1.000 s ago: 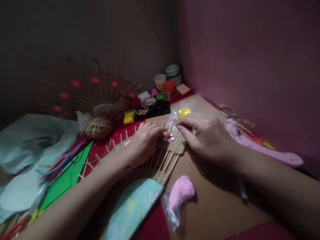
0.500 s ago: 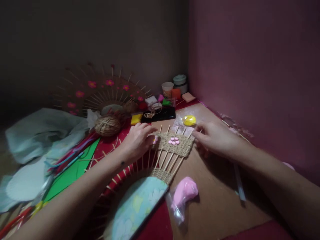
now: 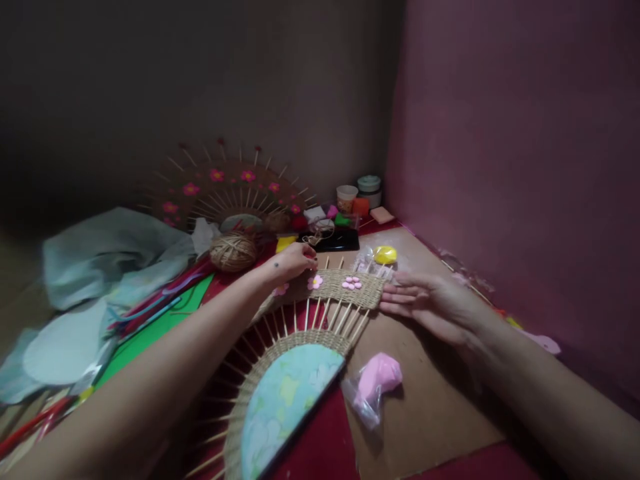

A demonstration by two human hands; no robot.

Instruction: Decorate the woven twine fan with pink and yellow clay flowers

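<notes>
A half-round woven fan (image 3: 373,292) of twine and thin sticks lies in front of me, its flat centre covered in light blue patterned cloth (image 3: 287,393). Pink clay flowers dot its outer band; the one nearest the right end, a ring of pink petals (image 3: 351,283), shows no yellow middle. My left hand (image 3: 296,260) is closed at the band's far edge, its fingertips together; whatever they hold is hidden. With fingers stretched out, my right hand (image 3: 430,303) touches the band's right end. A bag of pink clay (image 3: 379,377) rests on the brown board to the right of the fan.
Yellow clay (image 3: 385,255) in plastic lies beyond the fan, near a black phone (image 3: 337,241). A twine ball (image 3: 233,251), grey cloth (image 3: 120,250) and a white disc (image 3: 65,343) are on the left. A second flowered fan (image 3: 200,183) leans behind; a pink wall (image 3: 520,167) rises right.
My right hand has gone from curled fingers to stretched ones against the band's end. My left hand has moved to the band's far edge, uncovering more flowers. The view has shifted slightly.
</notes>
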